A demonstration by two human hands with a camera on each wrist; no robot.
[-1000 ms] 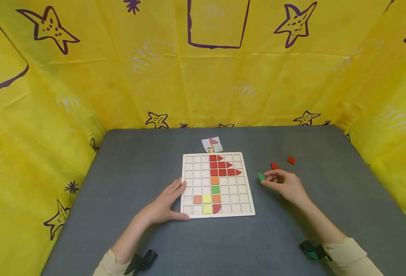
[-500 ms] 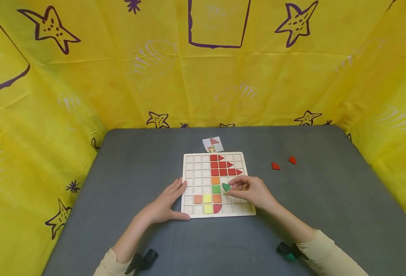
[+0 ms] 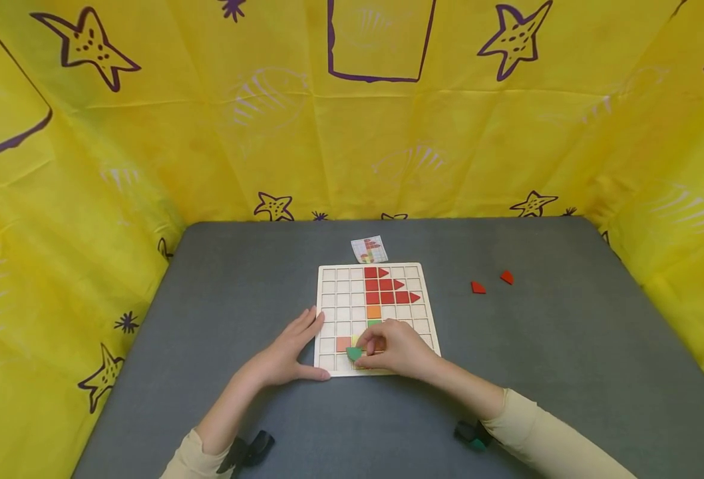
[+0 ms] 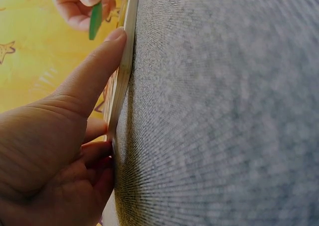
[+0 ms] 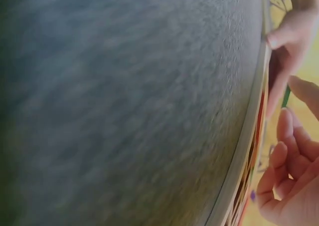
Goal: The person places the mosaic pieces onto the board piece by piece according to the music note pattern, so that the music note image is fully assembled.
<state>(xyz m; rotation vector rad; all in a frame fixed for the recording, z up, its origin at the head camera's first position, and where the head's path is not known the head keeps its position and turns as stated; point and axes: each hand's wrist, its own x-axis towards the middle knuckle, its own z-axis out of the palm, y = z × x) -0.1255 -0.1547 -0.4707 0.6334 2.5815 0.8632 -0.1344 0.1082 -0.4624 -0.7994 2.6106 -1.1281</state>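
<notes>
A pale wooden grid board [image 3: 335, 303] lies on the table, with red, orange, green and yellow tiles in some of its cells. My left hand [image 3: 281, 352] rests at its left side, fingers along the edge and thumb on the near left corner. Over the lower cells, my right hand [image 3: 401, 347] pinches a green tile [image 3: 354, 354] with a rounded side between thumb and fingers. In the left wrist view the green tile [image 4: 95, 21] is held edge-on above the board. The right hand hides several lower cells and tiles.
Two red tiles with a curved side, one nearer [image 3: 478, 287] and one farther [image 3: 507, 277], lie right of the board. Behind the board is a small card [image 3: 369, 250] printed with a coloured grid pattern. Yellow patterned cloth [image 3: 352, 153] surrounds the grey table [image 3: 256, 279].
My right hand has carried the green tile leftward from the table right of the board to above its lower cells. The left hand has stayed at the board's edge.
</notes>
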